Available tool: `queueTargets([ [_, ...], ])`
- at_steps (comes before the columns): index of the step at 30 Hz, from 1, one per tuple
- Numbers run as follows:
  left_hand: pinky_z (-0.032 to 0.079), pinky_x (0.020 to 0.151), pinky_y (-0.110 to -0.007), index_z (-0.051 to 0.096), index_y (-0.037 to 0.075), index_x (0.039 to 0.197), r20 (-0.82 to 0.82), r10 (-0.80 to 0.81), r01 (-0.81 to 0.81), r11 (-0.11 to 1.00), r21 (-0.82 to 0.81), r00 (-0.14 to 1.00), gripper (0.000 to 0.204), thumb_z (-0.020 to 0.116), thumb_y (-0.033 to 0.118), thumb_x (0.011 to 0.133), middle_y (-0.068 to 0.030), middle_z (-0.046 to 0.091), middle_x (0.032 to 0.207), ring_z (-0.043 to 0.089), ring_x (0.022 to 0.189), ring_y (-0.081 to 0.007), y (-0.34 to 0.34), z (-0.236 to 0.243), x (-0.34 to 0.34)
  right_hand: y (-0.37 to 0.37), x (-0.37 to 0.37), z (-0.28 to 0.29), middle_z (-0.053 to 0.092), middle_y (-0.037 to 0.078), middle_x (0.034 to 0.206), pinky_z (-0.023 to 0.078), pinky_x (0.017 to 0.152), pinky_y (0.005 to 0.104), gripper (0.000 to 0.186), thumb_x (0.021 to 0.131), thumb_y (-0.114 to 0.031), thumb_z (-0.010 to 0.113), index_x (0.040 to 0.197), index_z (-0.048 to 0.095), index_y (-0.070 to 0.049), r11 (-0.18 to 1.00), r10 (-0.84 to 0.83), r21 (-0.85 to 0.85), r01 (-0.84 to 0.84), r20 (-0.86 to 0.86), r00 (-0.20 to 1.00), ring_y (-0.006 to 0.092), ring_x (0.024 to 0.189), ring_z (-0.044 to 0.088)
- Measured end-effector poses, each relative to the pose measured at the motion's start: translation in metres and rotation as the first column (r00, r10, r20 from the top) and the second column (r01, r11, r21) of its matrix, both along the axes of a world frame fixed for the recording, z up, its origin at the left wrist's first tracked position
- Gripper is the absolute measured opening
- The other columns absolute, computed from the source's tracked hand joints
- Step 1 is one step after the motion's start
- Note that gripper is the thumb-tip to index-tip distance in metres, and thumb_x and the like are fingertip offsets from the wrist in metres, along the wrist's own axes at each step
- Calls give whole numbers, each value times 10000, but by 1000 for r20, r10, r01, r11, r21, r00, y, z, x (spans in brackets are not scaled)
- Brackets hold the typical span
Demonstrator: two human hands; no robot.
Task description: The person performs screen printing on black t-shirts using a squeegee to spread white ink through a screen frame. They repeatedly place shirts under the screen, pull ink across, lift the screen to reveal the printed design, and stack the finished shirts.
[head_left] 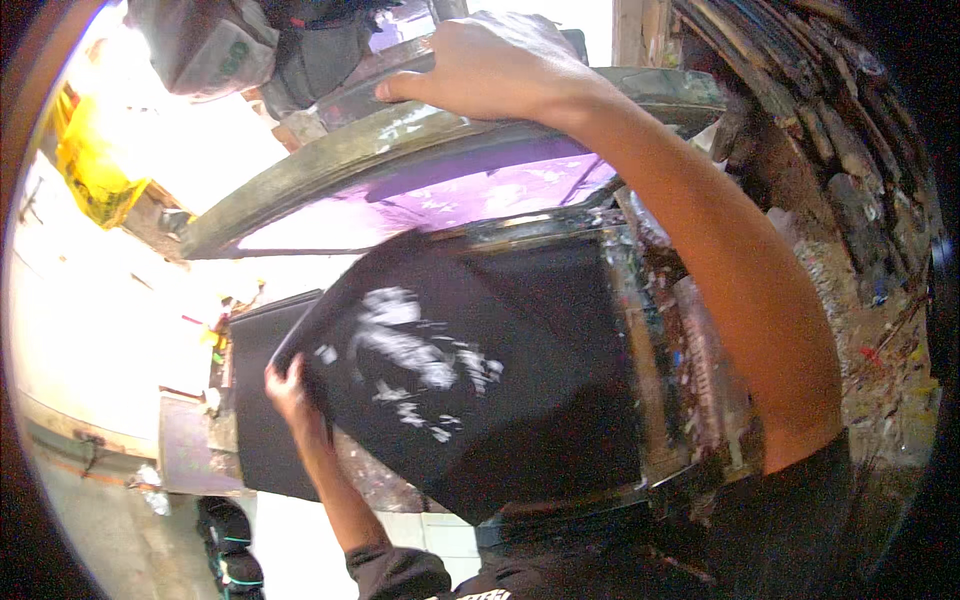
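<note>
1. At the far left, a yellow bag (95,165) sits in strong glare; a whitish plastic bag (215,45) hangs farther back, to its right.
2. On the near left, dark bundles (232,540) with thin turquoise bands lie low, beneath the level of the work.
3. Next comes a flat black panel (265,390), partly covered on its right by the lifted fabric.
4. The left hand (290,390) grasps the left edge of the black fabric (540,340), pinched between thumb and fingers.
5. That fabric lies in the middle of the scene, in front of the person; its left part is raised and bent, while its right part lies flat. A broken white print (410,350) marks the lifted part.
6. Beyond it, a worn frame (270,195) stands tilted up, with purplish mesh (480,190) inside.
7. The right hand (500,70) lies over the frame's far, upper edge, thumb out to the left. Its fingers are mostly hidden, so I cannot tell how firmly it is closed.
8. Right of the fabric runs a paint-crusted strip (640,370).
9. At the far right, dark slats (840,110) stand close together.
</note>
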State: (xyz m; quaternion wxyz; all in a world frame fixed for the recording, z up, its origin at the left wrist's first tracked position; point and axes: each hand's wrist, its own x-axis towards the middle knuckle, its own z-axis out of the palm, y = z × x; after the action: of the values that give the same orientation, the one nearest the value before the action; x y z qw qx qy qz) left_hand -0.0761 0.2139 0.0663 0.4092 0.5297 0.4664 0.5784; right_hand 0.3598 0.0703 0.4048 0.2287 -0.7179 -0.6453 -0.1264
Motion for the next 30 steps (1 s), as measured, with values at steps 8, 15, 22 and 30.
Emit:
queueTargets([
  [8,536,852,-503,528,-103,1250,-678,733,-592,569,570,52,635,704,418,932,-266,645,1121,643,956,-329,-31,54,-268,6,2,-19,726,208,994,570,714,403,537,947,-518,555,1120,698,-30,977,177,118,-178,17,984,248,840,701],
  [15,35,1228,-603,315,249,1579,-965,-210,608,750,-261,-155,877,726,474,837,-131,130,1679,53,1550,-362,-237,-55,15,12,5,-36,728,195,1013,566,747,413,522,911,-536,589,1054,728,-54,969,153,188,-162,61,986,262,881,704],
  [22,40,1218,-582,438,199,1516,-958,-288,629,747,-214,15,901,728,620,775,-168,276,1621,175,1521,-364,-277,-60,56,11,5,-33,730,181,1031,563,779,424,507,874,-554,623,988,757,-78,965,128,223,-142,75,989,277,923,707],
  [30,34,1212,-596,429,199,1520,-964,-266,623,749,-224,-26,865,642,670,826,-173,261,1627,157,1524,-370,-282,-76,52,7,5,-33,733,165,1053,559,816,436,493,832,-574,662,912,791,-105,949,19,308,-65,148,989,293,970,710],
])
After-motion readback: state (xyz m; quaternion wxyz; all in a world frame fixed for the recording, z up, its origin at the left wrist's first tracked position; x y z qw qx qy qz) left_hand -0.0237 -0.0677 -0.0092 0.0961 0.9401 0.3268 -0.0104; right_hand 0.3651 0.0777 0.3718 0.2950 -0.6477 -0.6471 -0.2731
